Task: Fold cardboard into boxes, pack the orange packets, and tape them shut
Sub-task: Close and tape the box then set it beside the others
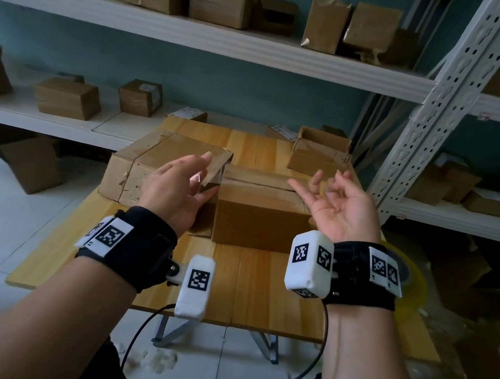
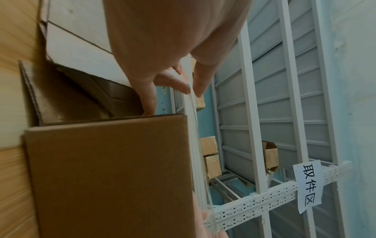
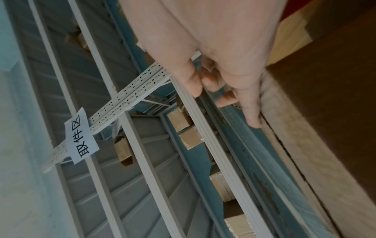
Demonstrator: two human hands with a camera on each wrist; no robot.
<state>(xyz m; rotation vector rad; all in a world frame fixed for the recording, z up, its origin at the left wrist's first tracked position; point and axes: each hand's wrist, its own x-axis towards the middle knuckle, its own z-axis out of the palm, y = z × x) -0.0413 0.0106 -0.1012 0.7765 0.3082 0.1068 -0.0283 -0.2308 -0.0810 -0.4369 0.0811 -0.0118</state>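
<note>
A plain brown cardboard box (image 1: 258, 220) sits closed near the middle of the wooden table (image 1: 274, 298), its top seam under a strip of clear tape (image 1: 209, 171). A paper sign (image 2: 308, 185) on the shelving reads 取件区. The left hand (image 1: 177, 187) pinches the tape's free end just left of the box; the right hand (image 1: 336, 203) hovers palm-up over its right edge, fingers loosely spread, holding nothing.

Box (image 1: 258, 220) contents hidden; top flaps closed. Clear tape strip (image 1: 209, 171) near left hand (image 1: 176, 190) fingers barely visible; whether fingers pinched it, unclear. Tape roll (image 1: 414, 281) mostly hidden behind right wrist. Right hand (image 3: 213, 48) cut by top edge in wrist view; box surface beyond fingertips blurred. Shelf-box labels too small to read.
</note>
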